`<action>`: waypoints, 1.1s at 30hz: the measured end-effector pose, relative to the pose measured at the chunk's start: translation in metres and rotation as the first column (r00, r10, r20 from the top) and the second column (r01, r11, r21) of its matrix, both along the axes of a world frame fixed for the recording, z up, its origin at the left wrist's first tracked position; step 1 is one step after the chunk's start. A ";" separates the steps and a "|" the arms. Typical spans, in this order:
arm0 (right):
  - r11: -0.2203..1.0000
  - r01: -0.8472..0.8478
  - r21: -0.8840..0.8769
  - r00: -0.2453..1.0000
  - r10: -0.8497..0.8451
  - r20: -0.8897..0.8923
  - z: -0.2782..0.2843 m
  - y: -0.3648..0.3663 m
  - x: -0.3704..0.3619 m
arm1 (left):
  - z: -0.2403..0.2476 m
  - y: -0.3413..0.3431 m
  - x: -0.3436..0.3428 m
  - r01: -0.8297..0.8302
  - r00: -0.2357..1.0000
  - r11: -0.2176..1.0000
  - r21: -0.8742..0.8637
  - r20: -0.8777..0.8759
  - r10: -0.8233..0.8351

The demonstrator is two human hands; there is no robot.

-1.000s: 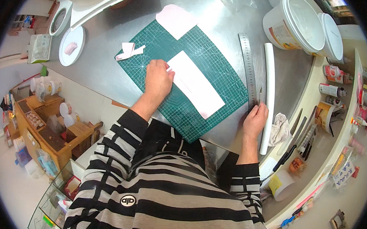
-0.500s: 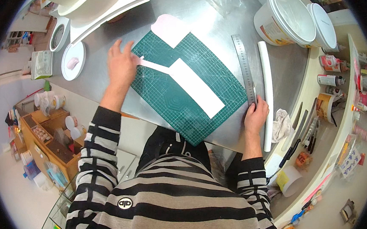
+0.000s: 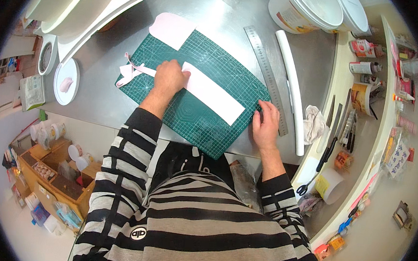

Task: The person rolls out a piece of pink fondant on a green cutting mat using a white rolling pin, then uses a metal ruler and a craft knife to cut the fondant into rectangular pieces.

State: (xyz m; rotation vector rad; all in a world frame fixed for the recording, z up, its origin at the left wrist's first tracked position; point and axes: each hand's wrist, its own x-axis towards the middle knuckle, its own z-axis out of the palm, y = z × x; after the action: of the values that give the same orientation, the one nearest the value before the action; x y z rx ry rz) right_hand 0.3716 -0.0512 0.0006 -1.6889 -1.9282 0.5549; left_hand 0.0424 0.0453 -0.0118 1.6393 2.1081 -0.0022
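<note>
A wide pale strip (image 3: 216,97), like rolled-out fondant, lies across the green cutting mat (image 3: 181,109). Closed fingers of my left hand (image 3: 170,77) pinch its left end, with the thumb on the edge. Thin pink offcuts (image 3: 129,71) lie crumpled to the left of that hand. A larger pale pink sheet (image 3: 172,29) overlaps the mat's far corner. My right hand (image 3: 266,124) rests at the mat's right edge, loosely curled with fingers apart, holding nothing. Just beyond it lie a metal ruler (image 3: 264,69) and a white rolling pin (image 3: 291,92), with a thin tool beside the pin.
White buckets (image 3: 304,13) stand at the far right. On the left are a white plate (image 3: 71,94) with a pink lump and a white tiered stand (image 3: 91,15). A crumpled cloth (image 3: 314,128) lies right of the pin, near a shelf holding knives (image 3: 331,151) and bottles.
My left hand has moved right, from the offcuts to the strip's end. My right hand has left the ruler and shifted left to the mat's edge. The offcuts lie more bunched.
</note>
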 end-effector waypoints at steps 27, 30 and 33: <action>0.769 -0.638 -0.048 0.628 0.483 -0.611 0.124 0.076 -0.030 | 0.206 -0.077 0.079 0.374 0.748 0.764 0.526 0.315 -0.583; 0.808 -0.548 -0.215 0.757 0.370 -0.538 0.067 0.037 -0.036 | 0.148 -0.099 0.086 0.321 0.740 0.866 0.384 0.469 -0.482; 0.838 -0.495 -0.231 0.749 0.277 -0.602 0.023 0.007 -0.037 | 0.095 -0.103 0.084 0.269 0.767 0.904 0.334 0.494 -0.410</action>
State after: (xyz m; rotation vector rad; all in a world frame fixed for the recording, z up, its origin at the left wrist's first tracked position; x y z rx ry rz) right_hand 0.3345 -0.0445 0.0233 -1.1044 -1.8001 1.4907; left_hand 0.1268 -0.0582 0.0829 1.8634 1.3860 0.5744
